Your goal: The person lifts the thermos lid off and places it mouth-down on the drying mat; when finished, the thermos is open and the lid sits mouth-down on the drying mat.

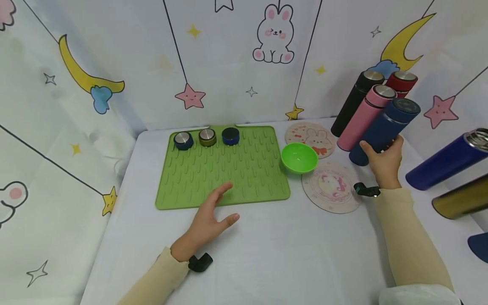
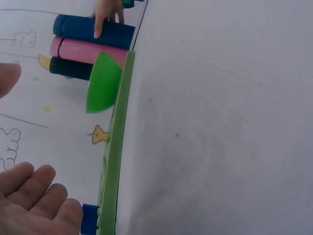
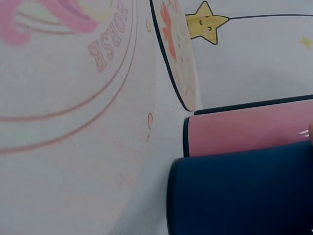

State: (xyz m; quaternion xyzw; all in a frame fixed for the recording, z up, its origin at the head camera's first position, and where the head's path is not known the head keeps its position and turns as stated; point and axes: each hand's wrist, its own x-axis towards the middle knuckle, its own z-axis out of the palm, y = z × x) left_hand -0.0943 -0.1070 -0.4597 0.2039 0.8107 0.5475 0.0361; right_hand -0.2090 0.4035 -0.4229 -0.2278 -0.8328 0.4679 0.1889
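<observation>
1. We see our right hand [image 1: 385, 163] wrapped around the lower body of the dark blue flask [image 1: 385, 131], fingers and thumb curled on it. The flask stands at the right of the tabletop [image 1: 274, 254], just beside the pink flask [image 1: 364, 116], with a black flask [image 1: 352, 103] and a red flask [image 1: 401, 82] behind.

2. Our left hand [image 1: 207, 222] hovers at the near edge of the green mat [image 1: 225, 169], fingers apart and relaxed, holding nothing.

3. We judge the dark blue flask stiff and metal-walled, with a smooth coat that could slip; it may be weighty if filled, which we cannot tell. A hold around mid-body, as now, looks the surest place, since the lid end is narrow and polished.

4. The neighbours stand so close that tilting the flask could knock the pink one.

5. On the mat's far edge sit three caps [image 1: 207, 137]. A green bowl [image 1: 299, 157] rests just off its right side, near two round coasters [image 1: 331, 186].

6. More flasks [image 1: 446, 161] lie at the far right.
</observation>
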